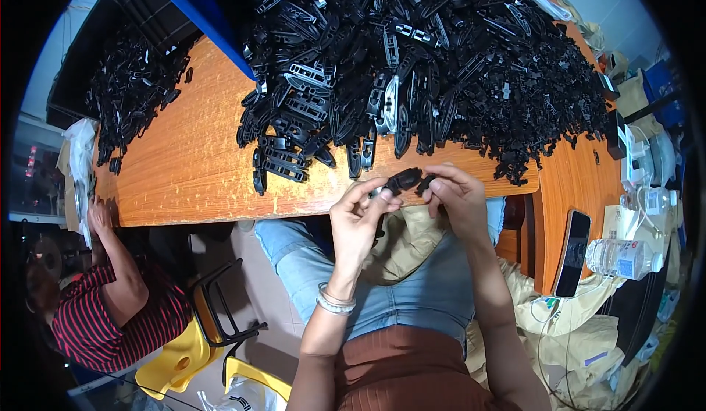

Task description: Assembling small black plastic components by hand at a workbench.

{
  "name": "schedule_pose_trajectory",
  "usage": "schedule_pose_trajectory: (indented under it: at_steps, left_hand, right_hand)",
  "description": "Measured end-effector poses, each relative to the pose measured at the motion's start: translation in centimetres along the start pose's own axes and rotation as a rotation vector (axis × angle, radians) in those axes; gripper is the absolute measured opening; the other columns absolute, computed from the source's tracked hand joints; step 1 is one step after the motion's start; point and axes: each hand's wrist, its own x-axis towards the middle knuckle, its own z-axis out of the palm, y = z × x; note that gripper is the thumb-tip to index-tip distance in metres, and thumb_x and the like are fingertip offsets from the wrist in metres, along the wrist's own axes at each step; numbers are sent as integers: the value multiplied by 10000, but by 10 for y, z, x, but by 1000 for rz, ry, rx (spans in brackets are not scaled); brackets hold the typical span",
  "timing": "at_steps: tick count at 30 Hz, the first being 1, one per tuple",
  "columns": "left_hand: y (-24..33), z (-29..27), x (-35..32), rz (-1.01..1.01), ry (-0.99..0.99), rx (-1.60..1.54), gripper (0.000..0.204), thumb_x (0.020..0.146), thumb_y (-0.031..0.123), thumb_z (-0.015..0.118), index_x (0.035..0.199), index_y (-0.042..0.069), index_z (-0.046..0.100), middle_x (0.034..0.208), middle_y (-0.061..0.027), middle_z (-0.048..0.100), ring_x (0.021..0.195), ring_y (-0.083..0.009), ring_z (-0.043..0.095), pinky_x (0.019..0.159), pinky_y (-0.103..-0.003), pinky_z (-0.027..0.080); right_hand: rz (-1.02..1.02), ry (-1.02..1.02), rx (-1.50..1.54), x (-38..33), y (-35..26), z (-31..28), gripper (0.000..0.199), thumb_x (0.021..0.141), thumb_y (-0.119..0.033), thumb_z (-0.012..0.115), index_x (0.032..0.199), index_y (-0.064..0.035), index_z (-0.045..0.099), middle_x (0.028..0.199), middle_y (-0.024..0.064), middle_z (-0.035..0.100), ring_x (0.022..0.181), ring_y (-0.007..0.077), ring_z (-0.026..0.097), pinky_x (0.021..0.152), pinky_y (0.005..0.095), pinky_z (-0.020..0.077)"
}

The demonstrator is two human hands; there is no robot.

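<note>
Just past the table's near edge, my left hand (360, 208) pinches a black plastic part (403, 181) between thumb and fingers. Close by on its right, my right hand (454, 190) is closed on a smaller black plastic piece (424, 184), held next to the end of the larger part. Whether the two pieces touch, I cannot tell. Beyond my hands, a big heap of long black plastic parts (346, 58) covers the table. A mound of small black pieces (529, 94) adjoins it at the right.
On the wooden table (176, 161), a blue panel (198, 17) rises at the back left, beside another black heap (132, 87). A phone (573, 253) and a plastic bottle (625, 258) lie at the right. A co-worker in a striped shirt (121, 315) sits at the left near yellow chairs (173, 363).
</note>
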Motion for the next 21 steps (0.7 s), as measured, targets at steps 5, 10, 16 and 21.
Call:
schedule_pose_trajectory:
  at_steps: [5,10,16,21]
  left_hand:
    - [-5,-5,-1,-54,-111,-72,261,836,-92,594,1095,-96,566,891,-170,670,773,-202,684,718,-268,574]
    - [2,-5,-4,-74,-196,-67,247,864,-66,576,1109,-87,552,906,-161,665,830,-194,680,746,-256,560]
    - [9,-3,-5,-126,-235,-158,237,852,-78,579,1088,-86,555,887,-177,667,820,-238,690,728,-282,585]
    - [5,-5,-5,-66,-203,-38,214,830,-82,602,1036,-52,552,806,-122,664,708,-162,676,658,-237,562]
  right_hand:
    - [30,11,-15,-2,3,2,195,867,41,537,1048,73,603,813,103,624,655,119,593,639,198,471]
    - [-249,-13,-307,-9,1,11,122,824,45,598,927,51,662,912,77,594,786,109,551,682,207,421]
    - [-426,49,-548,-16,8,11,123,819,25,626,928,13,681,921,51,556,780,97,512,638,203,391]
    - [-532,9,-605,-20,5,12,192,785,-23,665,977,-20,678,852,64,599,753,127,560,672,248,444]
